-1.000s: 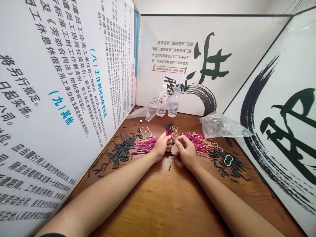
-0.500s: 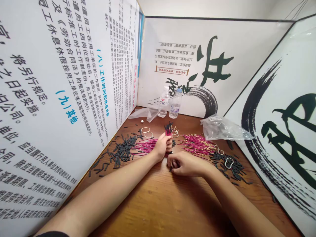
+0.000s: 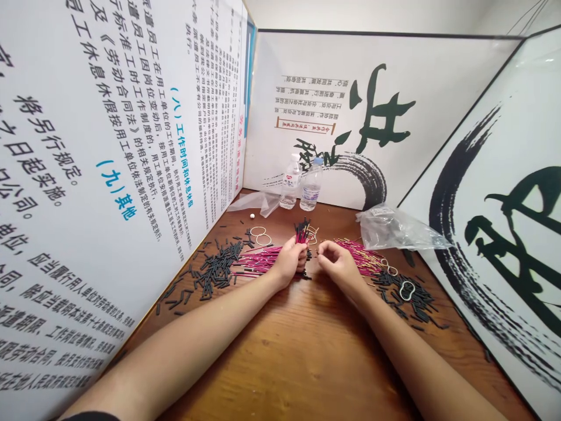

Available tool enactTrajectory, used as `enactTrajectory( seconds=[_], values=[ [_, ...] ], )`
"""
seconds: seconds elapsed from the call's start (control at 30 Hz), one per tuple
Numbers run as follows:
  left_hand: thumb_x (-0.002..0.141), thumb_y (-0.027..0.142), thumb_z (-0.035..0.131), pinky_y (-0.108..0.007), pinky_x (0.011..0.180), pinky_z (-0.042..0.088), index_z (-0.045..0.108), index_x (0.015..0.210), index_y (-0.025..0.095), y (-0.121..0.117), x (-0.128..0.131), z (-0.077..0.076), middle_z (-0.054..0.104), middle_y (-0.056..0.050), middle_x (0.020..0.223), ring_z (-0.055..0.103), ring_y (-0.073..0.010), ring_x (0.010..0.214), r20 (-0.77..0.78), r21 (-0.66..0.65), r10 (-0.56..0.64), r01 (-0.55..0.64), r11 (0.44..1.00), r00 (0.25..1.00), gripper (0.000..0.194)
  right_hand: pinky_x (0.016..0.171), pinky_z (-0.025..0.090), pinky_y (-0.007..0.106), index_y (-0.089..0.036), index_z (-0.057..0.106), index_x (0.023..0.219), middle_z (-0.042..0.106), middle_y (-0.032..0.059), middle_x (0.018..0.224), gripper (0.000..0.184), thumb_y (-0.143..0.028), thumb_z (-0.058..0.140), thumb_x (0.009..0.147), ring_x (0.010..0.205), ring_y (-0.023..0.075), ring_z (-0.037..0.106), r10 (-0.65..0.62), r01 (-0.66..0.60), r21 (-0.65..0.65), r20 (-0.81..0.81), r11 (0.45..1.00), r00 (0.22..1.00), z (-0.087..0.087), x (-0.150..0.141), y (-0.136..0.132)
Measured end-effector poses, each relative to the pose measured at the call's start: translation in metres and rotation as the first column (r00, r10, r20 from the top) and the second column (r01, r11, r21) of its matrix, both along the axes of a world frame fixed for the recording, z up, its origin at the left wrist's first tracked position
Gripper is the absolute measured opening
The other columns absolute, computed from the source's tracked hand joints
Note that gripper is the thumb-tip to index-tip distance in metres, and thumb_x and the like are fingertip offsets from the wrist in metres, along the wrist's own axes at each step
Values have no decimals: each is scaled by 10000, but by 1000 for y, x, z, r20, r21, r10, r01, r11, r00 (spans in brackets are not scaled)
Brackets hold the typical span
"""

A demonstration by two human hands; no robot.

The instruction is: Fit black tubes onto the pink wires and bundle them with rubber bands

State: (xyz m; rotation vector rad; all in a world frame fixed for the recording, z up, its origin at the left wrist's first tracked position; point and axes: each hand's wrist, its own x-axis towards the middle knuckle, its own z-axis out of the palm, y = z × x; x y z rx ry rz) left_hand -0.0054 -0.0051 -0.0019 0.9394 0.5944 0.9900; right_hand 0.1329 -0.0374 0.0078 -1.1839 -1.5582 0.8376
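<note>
My left hand [image 3: 289,263] is closed around an upright bundle of thin pink sticks with black ends [image 3: 302,231]. Just to its right, my right hand [image 3: 340,264] has its thumb and forefinger drawn together; whatever may be between them is too small to make out. Behind that hand lies a heap of loose pink sticks with pale tips [image 3: 366,257], partly covered by it. Another heap of pink sticks [image 3: 258,258] lies left of my left hand, next to many short black tubes [image 3: 217,270].
More black tubes [image 3: 412,301] lie at the right, with a pale rubber band [image 3: 407,290] on them. Further bands [image 3: 263,240] lie at the back left. Two water bottles [image 3: 311,190] stand behind. A plastic bag [image 3: 390,227] lies at the back right. Printed panels [image 3: 307,52] enclose the table.
My right hand has moved up and to the right, away from the near side of my left fist, to the edge of the right stick heap. My left hand keeps its bundle nearly in place.
</note>
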Motion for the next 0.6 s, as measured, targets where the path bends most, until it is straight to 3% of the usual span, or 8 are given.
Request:
enactTrajectory(
  seconds=[0.1,0.23,0.43,0.6],
  values=[
    [761,255,513,-171,386,82,405,832,198,-1,1,2,244,115,520,146,-25,368,-51,15,-28,29,999,998,141,541,374,234,-192,497,733,489,-30,650,156,-311,597,717,566,102,435,-206,215,62,-134,975,969,-11,1,5],
    [774,222,493,-178,386,85,396,854,203,-2,3,3,264,112,522,164,-33,368,-101,31,-47,50,998,994,127,584,416,259,-186,556,815,560,6,714,197,-365,613,758,627,131,496,-344,372,133,-194,918,919,-12,0,4],
    [789,191,475,-192,401,93,405,858,197,-4,4,6,274,107,516,168,-37,377,-133,42,-52,58,997,990,98,597,411,281,-171,604,890,574,19,727,237,-389,559,809,624,146,498,-440,479,195,-210,856,873,-3,3,1],
    [771,150,503,-193,432,159,487,904,166,-6,6,4,329,93,514,220,-45,416,-174,84,-4,18,996,985,135,626,419,290,-169,616,905,591,30,760,229,-372,537,834,657,156,516,-437,472,227,-189,852,879,-3,6,1]
  ],
)
